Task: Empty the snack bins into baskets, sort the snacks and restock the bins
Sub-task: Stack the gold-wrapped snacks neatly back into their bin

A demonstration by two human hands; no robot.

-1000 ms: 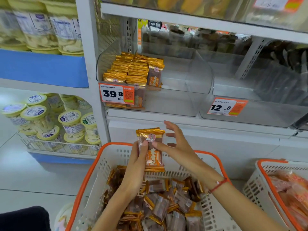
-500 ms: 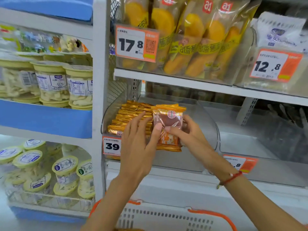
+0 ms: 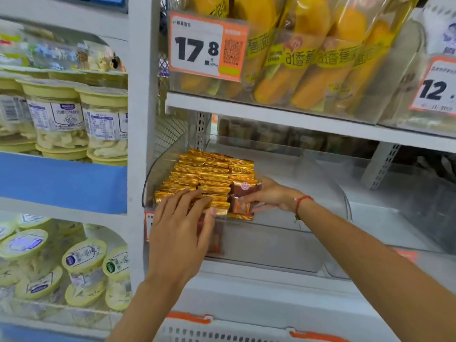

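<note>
Clear plastic snack bin (image 3: 328,193) on the middle shelf, left part filled with gold-edged packets (image 3: 209,176) standing on edge in tight rows. Right hand (image 3: 271,197) reaching into bin from the right, thumb and fingers pinching one brown-and-orange snack packet (image 3: 243,201) against the right end of the front rows; packet upright, touching the neighbouring gold packets, bottom edge near the bin's front wall. Red string bracelet (image 3: 302,201) on the right wrist. Left hand (image 3: 181,225) laid flat over the front left rows, fingers straight and spread, palm down, pressing or just resting on the packet tops (contact force not clear from this angle); nothing gripped. Left hand also covering most of the orange price tag (image 3: 148,225) on the bin front. Right half of bin bare, clear divider curving up beside it. Shelf above: clear bin of yellow banana-shaped bread packs (image 3: 303,58) behind a price tag reading 17.8 (image 3: 208,46); second tag starting 12 (image 3: 435,88) at far right, cut off. Left bay: tubs with pale yellow-green lids (image 3: 71,119) on two levels, blue shelf front (image 3: 64,181) between. White basket with orange rim (image 3: 222,329) at bottom edge, contents out of view.
</note>
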